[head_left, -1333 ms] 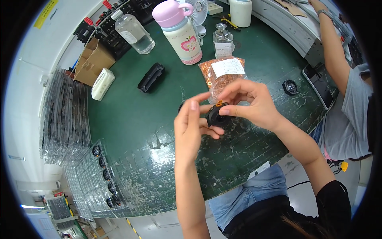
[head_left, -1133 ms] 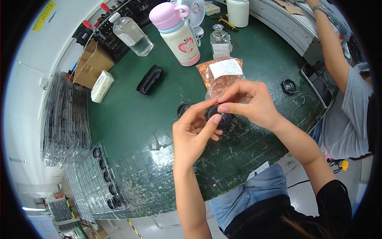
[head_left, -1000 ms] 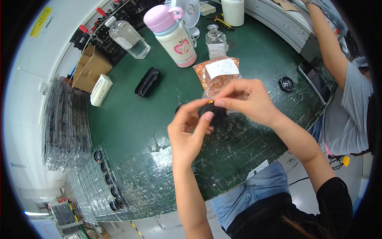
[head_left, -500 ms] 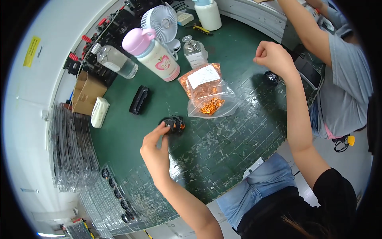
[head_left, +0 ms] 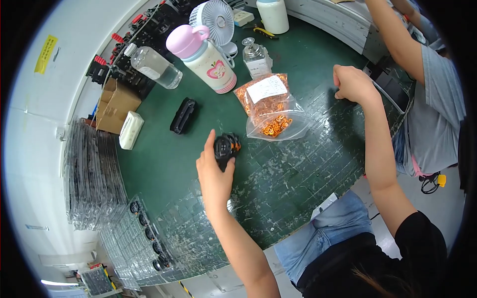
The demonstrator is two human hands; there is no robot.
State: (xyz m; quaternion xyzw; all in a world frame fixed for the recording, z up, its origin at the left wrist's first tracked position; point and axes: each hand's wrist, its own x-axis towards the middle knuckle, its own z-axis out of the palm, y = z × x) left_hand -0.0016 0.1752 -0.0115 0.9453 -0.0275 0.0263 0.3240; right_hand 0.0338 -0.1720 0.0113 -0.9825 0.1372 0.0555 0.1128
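My left hand grips a black round part with an orange ring, low over the green table. Just right of it lies a clear bag of small orange pieces with a white label. My right hand is stretched out to the far right. Its fingers curl down onto the table next to a dark flat device. What lies under those fingers is hidden.
A pink bottle, a clear water bottle, a small fan and a glass bottle stand at the back. A black oblong part, a white block and clear tray stacks sit left. A co-worker's arm works at the right.
My hands were together on the black part in front of me. They have split: the left carried the part down and left, and the right reached out to the far right.
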